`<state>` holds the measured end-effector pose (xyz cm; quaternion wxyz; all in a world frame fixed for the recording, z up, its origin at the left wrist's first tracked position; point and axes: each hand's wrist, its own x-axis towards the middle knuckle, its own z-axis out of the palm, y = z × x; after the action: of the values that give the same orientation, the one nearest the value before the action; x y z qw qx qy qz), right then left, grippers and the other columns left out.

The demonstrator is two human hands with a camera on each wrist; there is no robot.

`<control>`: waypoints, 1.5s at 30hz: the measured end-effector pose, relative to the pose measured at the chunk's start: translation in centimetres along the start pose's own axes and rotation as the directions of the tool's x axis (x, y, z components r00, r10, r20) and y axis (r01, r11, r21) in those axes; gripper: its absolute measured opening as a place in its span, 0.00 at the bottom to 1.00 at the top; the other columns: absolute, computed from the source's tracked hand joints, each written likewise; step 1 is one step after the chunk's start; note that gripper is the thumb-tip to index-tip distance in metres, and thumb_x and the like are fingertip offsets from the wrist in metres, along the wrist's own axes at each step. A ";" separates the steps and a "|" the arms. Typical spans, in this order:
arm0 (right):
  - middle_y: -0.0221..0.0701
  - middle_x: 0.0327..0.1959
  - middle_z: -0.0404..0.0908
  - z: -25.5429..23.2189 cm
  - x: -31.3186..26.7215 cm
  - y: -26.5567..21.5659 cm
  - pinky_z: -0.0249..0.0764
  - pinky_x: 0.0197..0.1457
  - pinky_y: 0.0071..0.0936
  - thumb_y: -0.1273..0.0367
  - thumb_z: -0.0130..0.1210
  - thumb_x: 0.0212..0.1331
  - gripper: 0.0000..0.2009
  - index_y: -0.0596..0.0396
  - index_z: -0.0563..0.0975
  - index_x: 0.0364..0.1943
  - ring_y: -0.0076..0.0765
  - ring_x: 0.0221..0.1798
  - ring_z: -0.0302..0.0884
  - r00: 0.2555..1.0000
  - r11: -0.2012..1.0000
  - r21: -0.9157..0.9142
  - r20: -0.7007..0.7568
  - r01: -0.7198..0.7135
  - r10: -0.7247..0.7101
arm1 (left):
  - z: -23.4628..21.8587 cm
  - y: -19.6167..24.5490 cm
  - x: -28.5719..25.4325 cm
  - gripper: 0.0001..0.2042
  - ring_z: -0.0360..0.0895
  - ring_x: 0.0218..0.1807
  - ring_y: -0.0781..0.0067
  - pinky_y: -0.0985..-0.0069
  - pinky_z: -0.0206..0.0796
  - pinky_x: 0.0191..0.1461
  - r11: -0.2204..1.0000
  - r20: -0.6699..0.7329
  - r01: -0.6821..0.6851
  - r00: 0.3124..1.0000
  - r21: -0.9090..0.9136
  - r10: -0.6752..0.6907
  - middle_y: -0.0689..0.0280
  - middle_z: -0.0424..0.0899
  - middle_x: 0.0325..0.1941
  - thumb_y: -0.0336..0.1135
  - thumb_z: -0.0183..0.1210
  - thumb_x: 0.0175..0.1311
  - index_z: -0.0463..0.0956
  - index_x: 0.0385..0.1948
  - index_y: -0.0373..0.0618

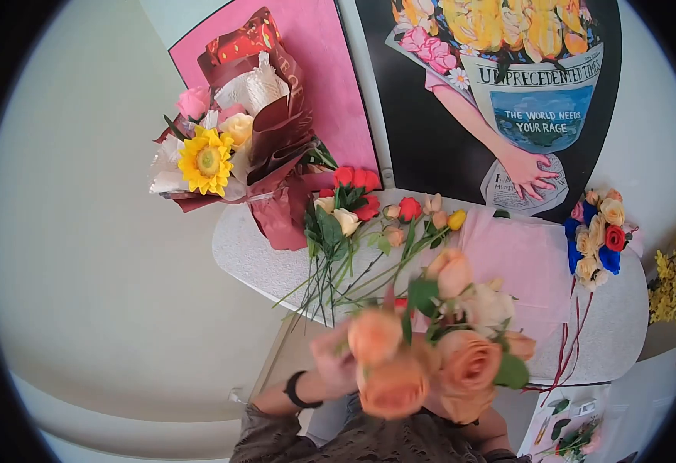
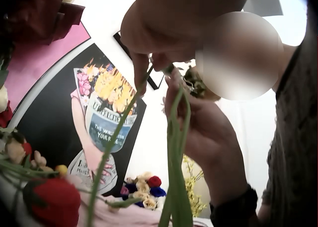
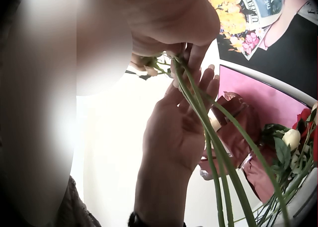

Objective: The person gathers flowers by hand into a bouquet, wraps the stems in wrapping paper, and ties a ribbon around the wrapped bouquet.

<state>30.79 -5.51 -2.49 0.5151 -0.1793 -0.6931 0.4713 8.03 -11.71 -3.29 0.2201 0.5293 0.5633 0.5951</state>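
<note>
In the head view a bunch of peach roses with a whitish bloom is held up close before the chest, partly blurred. My right hand grips several green stems just under the blooms; in the head view the flowers mostly cover it. My left hand, a black band at its wrist, is beside two peach blooms at the bunch's left. Its fingers pinch a separate rose stem, which slants away from the other stems. The left palm faces the bunch in the right wrist view.
Red and cream roses lie with long stems on the pale table. Pink wrapping paper is spread beside them. A wrapped sunflower bouquet stands left, a blue-and-peach bouquet right. Posters lean behind.
</note>
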 end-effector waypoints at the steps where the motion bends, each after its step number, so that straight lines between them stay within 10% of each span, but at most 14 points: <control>1: 0.37 0.34 0.80 1.8 1.3 -0.2 0.75 0.43 0.31 0.79 0.51 0.57 0.12 0.61 0.75 0.46 0.39 0.34 0.78 1.000 1.000 -0.014 0.006 0.014 -0.014 | 0.0 1.9 0.2 0.20 0.85 0.36 0.61 0.73 0.77 0.41 1.000 0.001 -0.002 1.000 0.006 0.002 0.57 0.85 0.40 0.36 0.74 0.49 0.81 0.42 0.36; 5: 0.37 0.34 0.79 4.7 5.0 -0.5 0.74 0.42 0.31 0.79 0.52 0.56 0.12 0.61 0.76 0.45 0.40 0.34 0.78 0.997 0.995 -0.078 0.059 0.059 -0.054 | -0.6 0.1 -2.4 0.23 0.86 0.38 0.69 0.76 0.78 0.43 0.789 0.148 -0.398 0.915 0.467 0.374 0.61 0.87 0.42 0.38 0.76 0.46 0.80 0.43 0.37; 7: 0.37 0.34 0.79 4.2 3.5 -0.2 0.74 0.42 0.31 0.79 0.52 0.56 0.12 0.61 0.77 0.44 0.40 0.34 0.78 0.994 0.990 -0.116 0.083 0.079 -0.070 | -0.1 0.0 -3.0 0.27 0.86 0.39 0.73 0.76 0.78 0.45 0.997 0.134 0.071 0.988 0.008 -0.071 0.62 0.87 0.43 0.39 0.78 0.45 0.79 0.47 0.37; 11: 0.38 0.32 0.79 3.7 2.4 -0.5 0.73 0.40 0.33 0.78 0.55 0.51 0.09 0.60 0.78 0.38 0.44 0.33 0.77 0.996 0.973 -0.220 0.074 0.064 -0.049 | 1.3 2.5 -1.8 0.25 0.86 0.41 0.74 0.76 0.78 0.48 0.998 0.124 0.048 0.991 0.043 -0.053 0.62 0.87 0.43 0.36 0.76 0.49 0.78 0.48 0.35; 15: 0.38 0.30 0.78 3.7 1.7 -1.8 0.72 0.37 0.37 0.76 0.59 0.46 0.08 0.58 0.77 0.33 0.50 0.32 0.75 0.978 0.945 -0.259 0.000 -0.202 0.209 | 0.3 3.2 -0.8 0.19 0.85 0.45 0.61 0.73 0.78 0.49 0.794 0.314 -0.408 0.905 0.451 0.287 0.57 0.84 0.48 0.30 0.71 0.51 0.80 0.47 0.39; 21: 0.39 0.40 0.81 1.5 -4.2 -3.6 0.73 0.49 0.42 0.73 0.64 0.46 0.12 0.58 0.79 0.37 0.51 0.45 0.79 0.875 0.868 0.195 -0.078 -0.457 0.478 | -1.2 4.4 -1.5 0.19 0.83 0.49 0.58 0.66 0.77 0.52 0.928 0.389 -0.210 0.918 0.307 0.079 0.56 0.82 0.52 0.32 0.70 0.49 0.81 0.46 0.43; 31: 0.38 0.44 0.81 3.1 -7.0 1.5 0.73 0.53 0.42 0.71 0.63 0.49 0.13 0.57 0.79 0.41 0.49 0.48 0.79 0.720 0.570 0.549 0.088 -0.611 0.688 | -1.6 2.8 -1.1 0.19 0.78 0.54 0.45 0.59 0.71 0.59 0.935 0.332 -0.352 0.887 0.034 0.321 0.48 0.79 0.54 0.30 0.70 0.51 0.79 0.46 0.36; 34: 0.38 0.45 0.81 3.6 -5.5 2.1 0.73 0.54 0.42 0.71 0.63 0.49 0.14 0.57 0.79 0.42 0.49 0.49 0.79 0.669 0.451 0.633 0.146 -0.629 0.728 | -1.5 4.1 -2.0 0.17 0.78 0.54 0.49 0.61 0.72 0.56 0.985 0.272 -0.170 0.948 -0.012 0.167 0.50 0.80 0.53 0.30 0.69 0.55 0.78 0.46 0.33; 36: 0.38 0.45 0.81 -10.3 -24.5 1.7 0.73 0.55 0.42 0.70 0.63 0.50 0.14 0.57 0.78 0.42 0.48 0.50 0.79 0.637 0.363 0.684 0.193 -0.632 0.746 | -1.5 2.3 -3.7 0.17 0.78 0.54 0.50 0.62 0.72 0.56 0.983 0.218 -0.179 0.958 -0.052 0.186 0.51 0.79 0.54 0.30 0.68 0.57 0.78 0.46 0.32; 39: 0.38 0.46 0.81 -9.1 -22.6 2.4 0.73 0.56 0.42 0.70 0.62 0.51 0.15 0.57 0.78 0.43 0.48 0.51 0.79 0.589 0.222 0.746 0.269 -0.628 0.762 | -1.8 -2.5 -7.2 0.17 0.79 0.55 0.56 0.63 0.72 0.56 0.982 0.238 -0.170 0.960 0.082 0.146 0.52 0.80 0.54 0.30 0.65 0.60 0.76 0.48 0.31; 41: 0.38 0.47 0.81 -5.2 -17.8 2.6 0.72 0.57 0.42 0.70 0.62 0.51 0.15 0.57 0.78 0.44 0.48 0.51 0.79 0.557 0.124 0.776 0.321 -0.618 0.766 | -1.9 0.1 -7.1 0.18 0.79 0.55 0.59 0.64 0.72 0.58 0.756 0.279 0.463 0.886 -0.463 -0.371 0.52 0.80 0.54 0.30 0.65 0.60 0.76 0.51 0.35; 42: 0.38 0.48 0.81 -2.8 -14.9 2.8 0.72 0.57 0.42 0.69 0.62 0.51 0.15 0.57 0.78 0.44 0.47 0.52 0.79 0.543 0.076 0.789 0.346 -0.610 0.765 | -2.0 1.8 -5.7 0.18 0.79 0.55 0.59 0.64 0.72 0.58 0.755 0.276 0.463 0.885 -0.464 -0.374 0.52 0.80 0.54 0.30 0.65 0.60 0.76 0.51 0.35; 44: 0.38 0.48 0.81 2.2 -9.1 3.2 0.72 0.58 0.42 0.69 0.62 0.52 0.15 0.57 0.78 0.45 0.47 0.52 0.79 0.516 -0.019 0.807 0.395 -0.590 0.760 | -2.5 4.4 -2.2 0.20 0.80 0.56 0.59 0.64 0.73 0.59 0.941 0.316 -0.337 0.895 0.020 0.314 0.54 0.80 0.54 0.31 0.65 0.58 0.76 0.53 0.40; 45: 0.38 0.49 0.81 4.5 -6.7 3.3 0.72 0.58 0.42 0.69 0.62 0.52 0.16 0.57 0.78 0.45 0.47 0.53 0.79 0.503 -0.067 0.814 0.418 -0.577 0.756 | -2.5 3.8 -3.4 0.20 0.80 0.56 0.59 0.64 0.73 0.59 0.942 0.314 -0.335 0.897 0.020 0.312 0.54 0.80 0.54 0.31 0.65 0.58 0.76 0.53 0.40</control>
<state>28.78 -10.93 -9.00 0.2721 -0.2231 -0.0846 0.9322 8.23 -16.71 -0.69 0.1833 0.7090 0.4480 0.5128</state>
